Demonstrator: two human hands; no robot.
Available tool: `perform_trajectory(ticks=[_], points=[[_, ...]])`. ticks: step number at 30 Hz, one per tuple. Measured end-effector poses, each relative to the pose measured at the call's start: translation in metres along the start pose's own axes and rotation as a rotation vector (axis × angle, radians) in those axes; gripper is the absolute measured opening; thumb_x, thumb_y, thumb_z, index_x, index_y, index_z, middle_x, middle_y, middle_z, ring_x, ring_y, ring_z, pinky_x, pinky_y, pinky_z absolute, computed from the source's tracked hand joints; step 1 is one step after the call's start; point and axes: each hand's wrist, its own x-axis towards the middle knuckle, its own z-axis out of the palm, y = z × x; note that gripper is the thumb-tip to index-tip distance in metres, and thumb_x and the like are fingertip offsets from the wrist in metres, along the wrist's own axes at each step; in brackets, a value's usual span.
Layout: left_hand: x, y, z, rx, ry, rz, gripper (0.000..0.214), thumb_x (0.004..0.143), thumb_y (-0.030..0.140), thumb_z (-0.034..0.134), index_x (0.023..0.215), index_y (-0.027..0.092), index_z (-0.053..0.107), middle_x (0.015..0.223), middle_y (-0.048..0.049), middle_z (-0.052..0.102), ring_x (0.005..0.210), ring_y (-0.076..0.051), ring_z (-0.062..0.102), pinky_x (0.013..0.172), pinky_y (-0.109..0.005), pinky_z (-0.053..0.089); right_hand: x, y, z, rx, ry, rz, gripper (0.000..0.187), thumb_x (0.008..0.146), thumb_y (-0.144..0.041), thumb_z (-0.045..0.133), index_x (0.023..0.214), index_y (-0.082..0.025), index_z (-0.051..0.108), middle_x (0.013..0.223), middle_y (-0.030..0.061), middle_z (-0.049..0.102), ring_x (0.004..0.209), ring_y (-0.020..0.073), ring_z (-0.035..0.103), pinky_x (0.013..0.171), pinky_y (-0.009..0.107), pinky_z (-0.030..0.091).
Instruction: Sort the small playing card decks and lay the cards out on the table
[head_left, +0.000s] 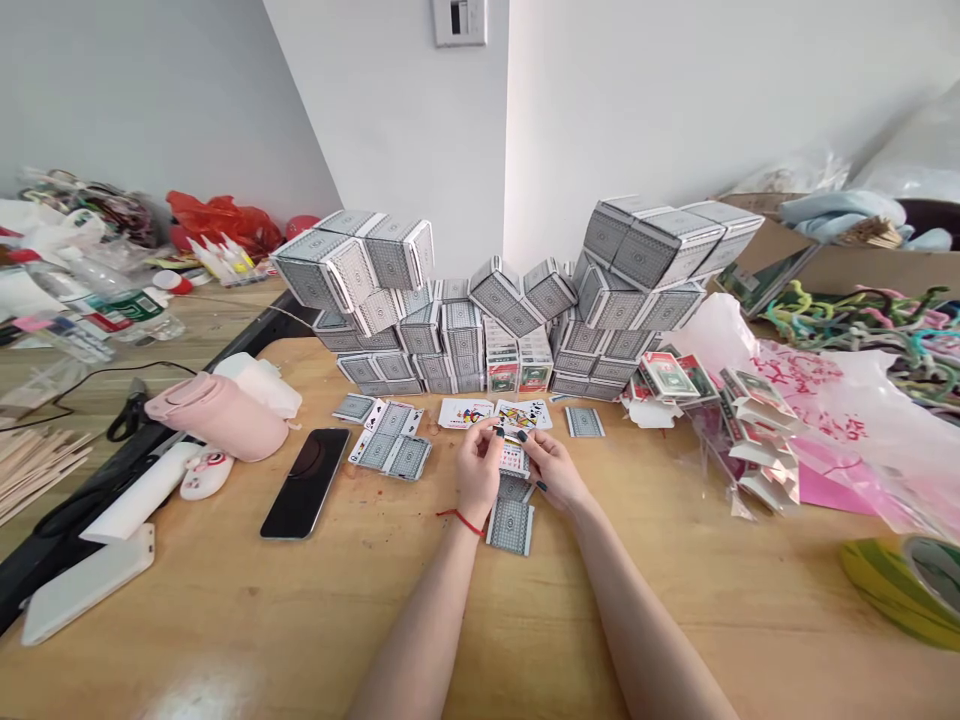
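Note:
Both my hands meet over the middle of the table, fingers pinched round a playing card. My left hand grips its left side, and my right hand grips its right side. Beneath them, grey-backed cards lie face down on the wood. Just beyond my fingers are two face-up picture cards, one on the left and one on the right. A single face-down card lies to the right. Left of my hands is a loose group of folded or overlapping cards.
Behind stands a structure of grey card blocks, tall at both sides. Card boxes and plastic wrap lie right, near yellow-green tape. A black phone, pink bottle and white power bank lie left.

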Motion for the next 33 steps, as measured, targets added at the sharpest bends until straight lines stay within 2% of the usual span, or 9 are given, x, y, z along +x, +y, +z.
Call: perform_trajectory(ticks=[4, 6, 10, 14, 21, 25, 28, 33], points=[[0.004, 0.0009, -0.0015, -0.023, 0.011, -0.021, 0.019, 0.074, 0.025, 0.051, 0.085, 0.014, 0.062, 0.091, -0.0068, 0.064, 0.085, -0.016, 0.057, 0.076, -0.026, 0.043, 0.0019, 0.0069, -0.0006, -0.115, 0.007, -0.092, 0.032, 0.069, -0.046, 0.061, 0.064, -0.02, 0.041, 0.037, -0.0101, 0.037, 0.028, 0.0043, 0.027, 0.03, 0.018, 0.016], [0.005, 0.0014, -0.0017, -0.048, 0.012, -0.032, 0.021, 0.075, 0.026, 0.049, 0.085, 0.015, 0.063, 0.093, -0.0071, 0.064, 0.088, -0.017, 0.057, 0.077, -0.027, 0.043, 0.0018, 0.0094, 0.0004, -0.175, -0.016, -0.11, 0.031, 0.072, -0.046, 0.057, 0.067, -0.021, 0.041, 0.035, -0.0095, 0.041, 0.027, 0.0053, 0.031, 0.031, 0.018, 0.017], [0.0049, 0.0004, -0.0005, -0.02, 0.005, -0.067, 0.019, 0.074, 0.03, 0.051, 0.079, 0.014, 0.06, 0.08, -0.0039, 0.062, 0.074, -0.014, 0.056, 0.066, -0.024, 0.042, 0.0011, 0.0105, 0.003, -0.224, -0.043, -0.125, 0.029, 0.075, -0.046, 0.054, 0.07, -0.021, 0.041, 0.036, -0.0081, 0.047, 0.028, 0.006, 0.036, 0.032, 0.017, 0.022], [0.0051, -0.0022, -0.0001, 0.066, 0.031, -0.095, 0.018, 0.072, 0.031, 0.054, 0.066, 0.014, 0.053, 0.062, 0.0015, 0.052, 0.06, -0.01, 0.047, 0.056, -0.02, 0.037, 0.0005, 0.0082, 0.0047, -0.26, -0.046, -0.112, 0.029, 0.074, -0.047, 0.053, 0.07, -0.02, 0.041, 0.037, -0.0074, 0.049, 0.028, 0.0065, 0.039, 0.032, 0.017, 0.025], [0.0064, -0.0049, -0.003, 0.081, -0.074, -0.074, 0.017, 0.073, 0.03, 0.052, 0.069, 0.014, 0.052, 0.066, 0.0012, 0.052, 0.062, -0.01, 0.046, 0.058, -0.02, 0.036, -0.0017, 0.002, 0.0051, -0.306, -0.038, -0.029, 0.03, 0.073, -0.047, 0.053, 0.068, -0.018, 0.047, 0.035, -0.007, 0.048, 0.027, 0.007, 0.041, 0.031, 0.016, 0.026], [0.0063, -0.0048, -0.0037, 0.096, -0.1, -0.058, 0.016, 0.072, 0.03, 0.053, 0.069, 0.014, 0.052, 0.064, 0.0016, 0.05, 0.06, -0.01, 0.044, 0.056, -0.02, 0.035, -0.0009, 0.0029, 0.002, -0.35, -0.094, -0.01, 0.032, 0.075, -0.048, 0.05, 0.07, -0.016, 0.052, 0.034, -0.0059, 0.048, 0.028, 0.0073, 0.041, 0.032, 0.017, 0.028], [0.0065, -0.0042, -0.0042, 0.101, -0.113, -0.057, 0.017, 0.072, 0.031, 0.053, 0.067, 0.014, 0.051, 0.062, 0.0023, 0.048, 0.058, -0.01, 0.043, 0.055, -0.02, 0.035, -0.0004, 0.0044, 0.0002, -0.371, -0.128, -0.018, 0.034, 0.075, -0.049, 0.049, 0.074, -0.016, 0.054, 0.035, -0.0055, 0.049, 0.028, 0.0079, 0.042, 0.032, 0.017, 0.029], [0.0066, -0.0046, -0.0052, 0.133, -0.119, -0.024, 0.018, 0.073, 0.031, 0.052, 0.066, 0.015, 0.05, 0.061, 0.0025, 0.048, 0.058, -0.01, 0.042, 0.056, -0.02, 0.035, -0.0018, 0.0052, 0.0016, -0.405, -0.106, -0.068, 0.035, 0.075, -0.05, 0.048, 0.077, -0.016, 0.056, 0.035, -0.0061, 0.048, 0.028, 0.0089, 0.043, 0.031, 0.018, 0.03]])
